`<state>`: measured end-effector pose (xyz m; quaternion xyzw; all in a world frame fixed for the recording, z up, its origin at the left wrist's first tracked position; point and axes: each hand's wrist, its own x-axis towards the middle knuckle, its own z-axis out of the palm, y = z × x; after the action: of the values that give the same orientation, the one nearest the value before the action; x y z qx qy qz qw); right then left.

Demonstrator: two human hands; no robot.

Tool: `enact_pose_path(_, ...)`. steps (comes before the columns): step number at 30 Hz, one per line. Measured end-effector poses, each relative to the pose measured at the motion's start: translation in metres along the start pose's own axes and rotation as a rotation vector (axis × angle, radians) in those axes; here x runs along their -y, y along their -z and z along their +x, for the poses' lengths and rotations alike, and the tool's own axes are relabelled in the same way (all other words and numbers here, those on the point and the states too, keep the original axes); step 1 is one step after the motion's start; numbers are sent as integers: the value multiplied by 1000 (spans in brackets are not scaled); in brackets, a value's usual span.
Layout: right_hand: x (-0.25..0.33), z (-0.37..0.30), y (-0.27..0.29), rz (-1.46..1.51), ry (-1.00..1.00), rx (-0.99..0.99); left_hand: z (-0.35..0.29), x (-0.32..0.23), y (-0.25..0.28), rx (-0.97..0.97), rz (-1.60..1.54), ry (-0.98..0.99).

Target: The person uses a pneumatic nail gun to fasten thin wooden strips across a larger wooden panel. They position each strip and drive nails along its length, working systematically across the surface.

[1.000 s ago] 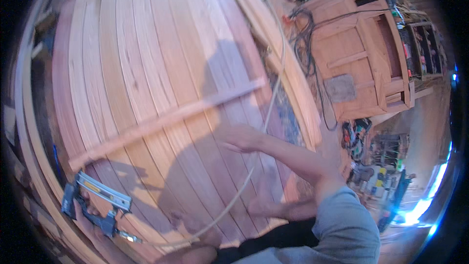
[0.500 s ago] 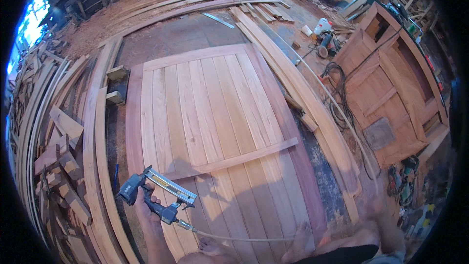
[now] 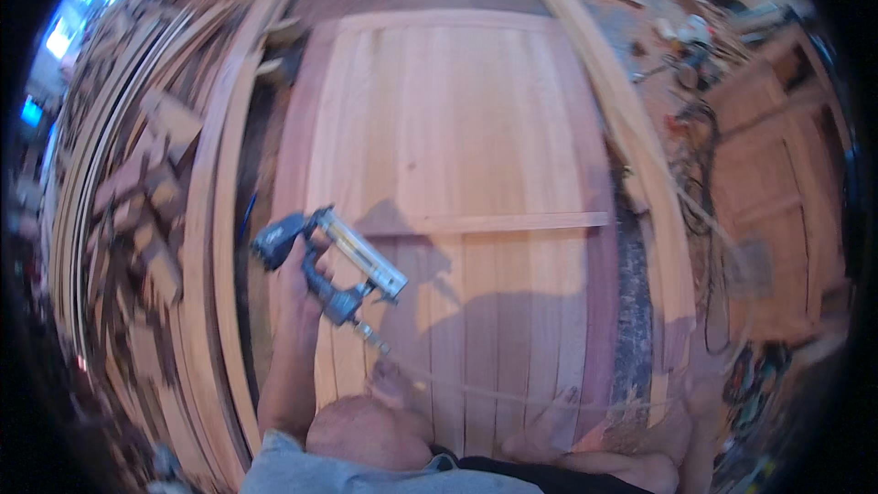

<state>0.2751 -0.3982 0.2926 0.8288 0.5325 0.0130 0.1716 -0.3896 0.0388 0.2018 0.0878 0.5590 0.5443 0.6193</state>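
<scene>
A dark blue air nail gun with a silver magazine is gripped by my left hand, held above the left side of a large wooden door panel. From its handle a pale air hose runs right, past my bare feet. The panel has lengthwise boards inside a reddish frame. Across it lies a narrow wooden strip, its left end hidden behind the nail gun. My right hand is low at the right, beside my knee and the panel's edge; blur hides its fingers.
Offcuts and long strips are heaped on the left. Long planks flank the panel. On the right, a second panelled door leans near a coiled black cable and an angle grinder.
My view has turned and tilted, so the panel and strip sit higher and straighter in the picture. The nail gun stays in my left hand. My right hand remains low at the right.
</scene>
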Motion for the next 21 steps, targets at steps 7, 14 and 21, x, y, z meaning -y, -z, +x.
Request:
enact_pose_path(7,20,256,106,-285,19,-46,-19,-9,70,-33,-315,-69)
enact_pose_path(14,399,425,36,414,769,249,-44,2,90,-334,-422,-95)
enact_pose_path(21,533,518,-71,559,1076,448,-71,49,54,-837,-785,-123)
